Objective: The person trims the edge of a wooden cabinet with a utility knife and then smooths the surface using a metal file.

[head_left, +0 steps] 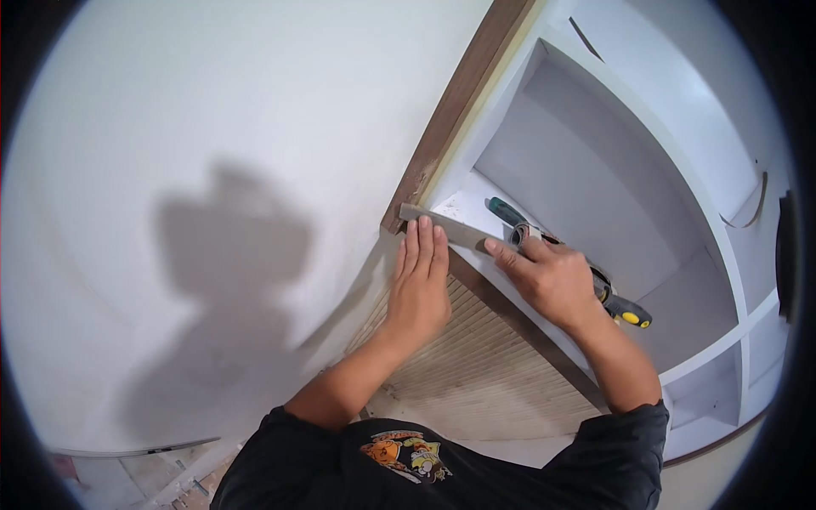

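A flat grey metal bar, file-like, (459, 231) lies across the lower corner of a brown wooden edge strip (438, 140) on the white cabinet. My left hand (419, 285) presses its straight, close-set fingertips on the bar's left end. Farther right, my right hand (548, 280) grips the bar's other end, thumb along its face and fingers curled. Behind the right hand, on the cabinet's bottom panel, are a green-handled tool (506, 211), a roll of tape (524, 233) and a black tool with a yellow button (631, 313).
White wall (170, 102) with a shadow fills the left. A ribbed panel (484, 340) lies below the cabinet's brown lower edge. White shelf dividers (693, 183) curve along the right. Loose dark edging strips (586, 39) hang there. Debris lies on the floor (183, 476) at lower left.
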`<state>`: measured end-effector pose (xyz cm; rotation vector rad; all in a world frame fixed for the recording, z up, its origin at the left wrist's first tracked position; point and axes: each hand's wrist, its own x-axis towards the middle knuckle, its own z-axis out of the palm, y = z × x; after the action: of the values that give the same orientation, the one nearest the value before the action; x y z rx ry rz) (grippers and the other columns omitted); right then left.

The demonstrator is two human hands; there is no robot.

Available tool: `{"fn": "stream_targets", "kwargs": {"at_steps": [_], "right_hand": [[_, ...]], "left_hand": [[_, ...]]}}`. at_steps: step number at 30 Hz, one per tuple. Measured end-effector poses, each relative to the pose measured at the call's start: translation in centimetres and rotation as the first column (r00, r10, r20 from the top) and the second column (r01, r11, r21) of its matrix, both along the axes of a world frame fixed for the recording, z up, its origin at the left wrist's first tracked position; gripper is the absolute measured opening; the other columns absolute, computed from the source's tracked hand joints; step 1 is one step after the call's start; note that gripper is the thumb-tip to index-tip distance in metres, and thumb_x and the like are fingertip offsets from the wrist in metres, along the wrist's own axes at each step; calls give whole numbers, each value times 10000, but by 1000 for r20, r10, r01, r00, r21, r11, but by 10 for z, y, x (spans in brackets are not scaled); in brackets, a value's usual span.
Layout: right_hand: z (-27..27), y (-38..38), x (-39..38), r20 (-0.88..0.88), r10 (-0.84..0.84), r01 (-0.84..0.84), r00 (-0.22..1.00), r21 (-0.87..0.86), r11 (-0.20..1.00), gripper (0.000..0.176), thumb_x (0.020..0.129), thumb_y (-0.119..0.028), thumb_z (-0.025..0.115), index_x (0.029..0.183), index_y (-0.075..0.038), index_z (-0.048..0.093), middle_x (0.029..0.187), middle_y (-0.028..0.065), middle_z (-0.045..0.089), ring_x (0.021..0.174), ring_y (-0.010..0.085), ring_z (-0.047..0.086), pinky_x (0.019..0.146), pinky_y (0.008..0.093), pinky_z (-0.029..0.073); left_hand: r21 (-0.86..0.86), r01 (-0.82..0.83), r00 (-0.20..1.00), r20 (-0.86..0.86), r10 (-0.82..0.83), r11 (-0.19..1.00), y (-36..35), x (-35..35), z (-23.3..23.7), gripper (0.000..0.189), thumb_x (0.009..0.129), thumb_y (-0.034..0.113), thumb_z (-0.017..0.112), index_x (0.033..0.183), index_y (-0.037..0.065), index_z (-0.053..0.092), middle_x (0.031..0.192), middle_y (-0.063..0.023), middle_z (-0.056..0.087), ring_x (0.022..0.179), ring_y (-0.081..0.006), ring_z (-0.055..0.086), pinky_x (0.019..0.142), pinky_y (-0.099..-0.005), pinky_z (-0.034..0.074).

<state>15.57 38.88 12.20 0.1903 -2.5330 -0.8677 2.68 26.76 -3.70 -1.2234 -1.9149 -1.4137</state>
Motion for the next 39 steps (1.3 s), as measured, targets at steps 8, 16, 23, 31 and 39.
{"fn": "stream_targets", "kwargs": {"at_steps": [8, 16, 23, 31, 39], "right_hand": [[5, 1, 4, -33, 8, -8, 999, -5, 1000, 473, 896, -197, 717, 1342, -351, 684, 735, 18, 533, 548, 221, 602, 488, 363, 513], [-1, -3, 9, -185, 18, -34, 983, -84, 996, 474, 863, -198, 770, 1304, -357, 704, 702, 15, 502, 520, 219, 568, 451, 379, 465], [-2, -13, 4, -228, -39, 19, 973, -93, 996, 393, 878, -211, 765, 1256, -313, 734, 706, 10, 516, 537, 212, 601, 471, 361, 510], [8, -13, -3, -319, -77, 49, 945, -95, 994, 421, 876, -227, 765, 1282, -330, 719, 726, 21, 515, 519, 223, 589, 459, 377, 498], [10, -12, -1, -274, -91, 73, 957, -74, 995, 455, 864, -232, 770, 1293, -373, 712, 725, 21, 527, 522, 224, 595, 462, 368, 511]], "left_hand": [[-45, 1, 1000, -19, -1, 999, 3, 7, -12, 780, 828, -80, 501, 1561, -125, 238, 1627, -361, 207, 1532, -519, 170, 1240, -603, 180], [-4, -10, 990, -143, 10, 1000, -1, -10, 27, 704, 881, -64, 460, 1552, -138, 259, 1624, -374, 205, 1528, -529, 177, 1232, -609, 196], [20, 9, 982, -191, -5, 1000, -4, -20, 28, 703, 875, -73, 460, 1545, -146, 261, 1606, -389, 234, 1515, -538, 209, 1230, -614, 194], [60, -13, 963, -266, 29, 998, -4, -33, 72, 644, 916, -41, 457, 1528, -149, 288, 1610, -359, 267, 1510, -531, 233, 1225, -619, 209], [43, -47, 973, -222, 56, 998, 0, -24, 57, 648, 910, -34, 463, 1525, -149, 293, 1608, -363, 267, 1515, -522, 225, 1230, -609, 206]]}}
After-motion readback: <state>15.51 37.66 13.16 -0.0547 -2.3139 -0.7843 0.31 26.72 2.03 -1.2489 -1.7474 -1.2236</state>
